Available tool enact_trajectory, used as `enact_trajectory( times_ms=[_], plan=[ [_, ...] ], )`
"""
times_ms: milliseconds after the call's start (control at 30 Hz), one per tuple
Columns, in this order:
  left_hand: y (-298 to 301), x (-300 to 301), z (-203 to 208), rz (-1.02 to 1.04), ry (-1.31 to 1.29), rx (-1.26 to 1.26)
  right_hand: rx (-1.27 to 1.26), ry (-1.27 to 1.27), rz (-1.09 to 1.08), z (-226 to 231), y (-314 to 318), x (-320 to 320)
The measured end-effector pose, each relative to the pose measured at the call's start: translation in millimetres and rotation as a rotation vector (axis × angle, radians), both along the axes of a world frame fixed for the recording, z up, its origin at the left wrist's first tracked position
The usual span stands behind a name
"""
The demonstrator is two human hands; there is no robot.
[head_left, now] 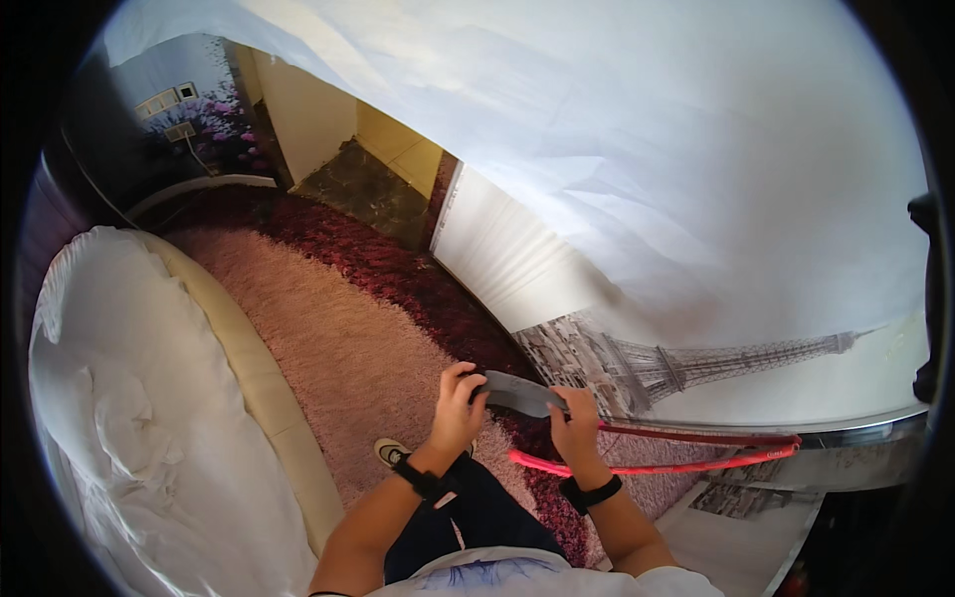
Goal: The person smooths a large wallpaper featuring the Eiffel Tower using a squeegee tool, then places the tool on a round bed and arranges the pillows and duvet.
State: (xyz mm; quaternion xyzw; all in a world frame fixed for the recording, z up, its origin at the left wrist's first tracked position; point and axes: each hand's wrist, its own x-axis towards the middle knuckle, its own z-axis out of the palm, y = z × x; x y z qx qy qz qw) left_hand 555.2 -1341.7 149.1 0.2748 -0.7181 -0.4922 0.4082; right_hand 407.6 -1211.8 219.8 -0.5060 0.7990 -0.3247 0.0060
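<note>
– Checking the head view. Any containers?
– I get a cream bed frame [277, 428] at left, white bedding [149, 398] inside its edge.
– Grip?
– Left hand [456, 410] pinching one end of a grey curved strip [522, 395], right hand [576, 430] pinching the other.
– Strip vs grip?
– Bridges the gap between hands, middle uncovered, above the carpet [298, 318]. Red loop [686, 466] runs behind the right hand; contact, I can't tell.
</note>
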Motion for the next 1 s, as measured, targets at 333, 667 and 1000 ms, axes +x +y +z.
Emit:
enact_trajectory(
  times_ms=[333, 667, 1000],
  plan=[
    [70.5, -154.9, -25.9, -0.227, 0.150, 0.050, -0.014, 0.186, -0.321, -25.8, 97.8, -108.8],
    [112.5, -293.5, -17.4, -0.569, 0.284, -0.300, -0.074, 0.613, -0.747, -23.5, 155.4, -181.3],
    [121.3, -340.0, -45.2, -0.601, 0.374, -0.330, -0.211, 0.746, -0.790, -70.4, 144.1, -186.1]
  ],
)
